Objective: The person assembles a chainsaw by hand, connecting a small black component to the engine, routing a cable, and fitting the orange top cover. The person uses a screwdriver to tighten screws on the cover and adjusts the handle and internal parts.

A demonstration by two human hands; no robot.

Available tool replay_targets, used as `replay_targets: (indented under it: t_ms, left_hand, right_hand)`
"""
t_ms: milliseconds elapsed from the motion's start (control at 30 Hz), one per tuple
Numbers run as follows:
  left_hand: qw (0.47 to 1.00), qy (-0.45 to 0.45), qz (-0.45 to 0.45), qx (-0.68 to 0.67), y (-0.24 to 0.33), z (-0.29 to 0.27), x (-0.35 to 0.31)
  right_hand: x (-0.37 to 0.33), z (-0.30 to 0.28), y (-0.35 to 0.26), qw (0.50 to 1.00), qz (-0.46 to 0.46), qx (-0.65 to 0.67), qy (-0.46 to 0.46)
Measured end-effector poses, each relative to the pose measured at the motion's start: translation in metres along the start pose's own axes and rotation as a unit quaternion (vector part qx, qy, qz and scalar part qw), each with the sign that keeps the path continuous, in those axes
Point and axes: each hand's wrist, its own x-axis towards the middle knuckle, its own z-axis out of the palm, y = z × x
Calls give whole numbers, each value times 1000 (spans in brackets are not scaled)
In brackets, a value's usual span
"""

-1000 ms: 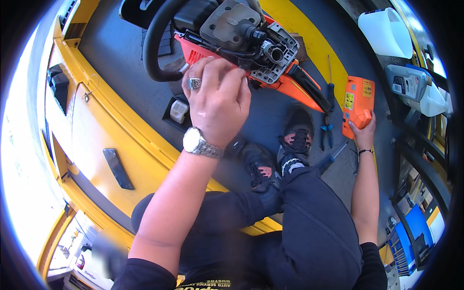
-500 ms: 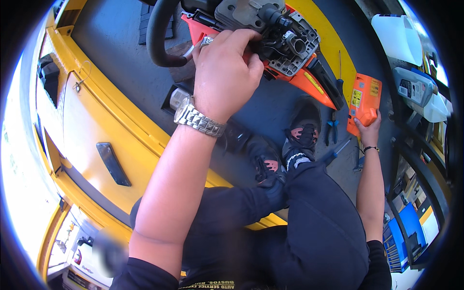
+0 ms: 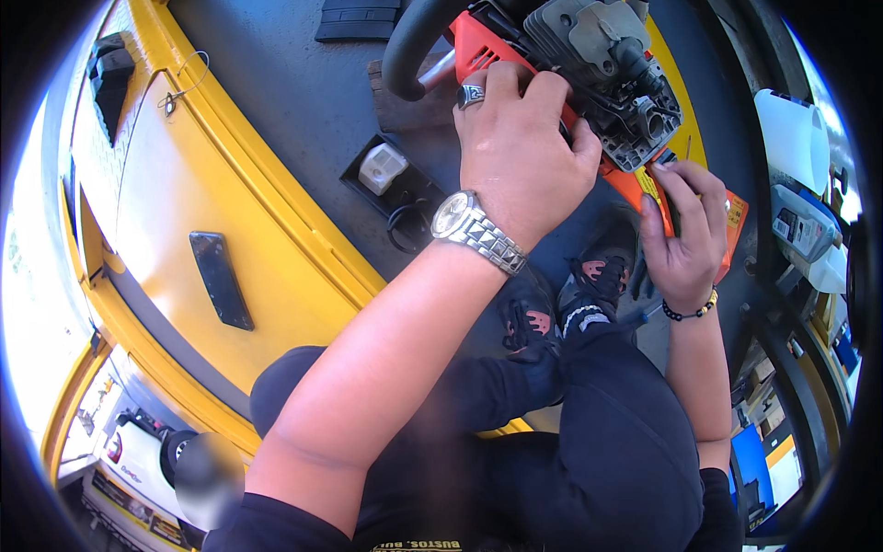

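Observation:
A partly stripped orange chainsaw (image 3: 492,46) lies at the upper middle, its grey finned cylinder and engine exposed. My left hand (image 3: 529,156) is closed over the orange side of its body, fingertips hidden among the parts. At the saw's rear handle, my right hand (image 3: 688,230) has its thumb on one side and its fingers on the other. The black front handle (image 3: 405,55) curves beyond my left hand. Just past my right hand stands a loose orange cover (image 3: 734,235), partly hidden by that hand.
A black tray (image 3: 348,175) with a white part sits left of my left wrist. Near it lies a wooden block (image 3: 395,106). A phone (image 3: 221,281) rests on the yellow panel (image 3: 276,276). A white jug (image 3: 793,138) and a bottle (image 3: 798,225) stand at the right.
My right hand has let go of the orange cover and moved left onto the chainsaw's rear handle. My left hand stays on the saw; the view has shifted.

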Motion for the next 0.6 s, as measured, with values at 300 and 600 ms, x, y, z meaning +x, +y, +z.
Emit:
replay_targets:
  t_ms: [300,600]
  left_hand:
    - [998,-49,-23,12,4,-12,1]
    - [998,-29,39,-37,-3,-7,2]
  right_hand:
    - [34,38,-25,993,117,26,-3]
    - [30,39,-13,994,78,70,43]
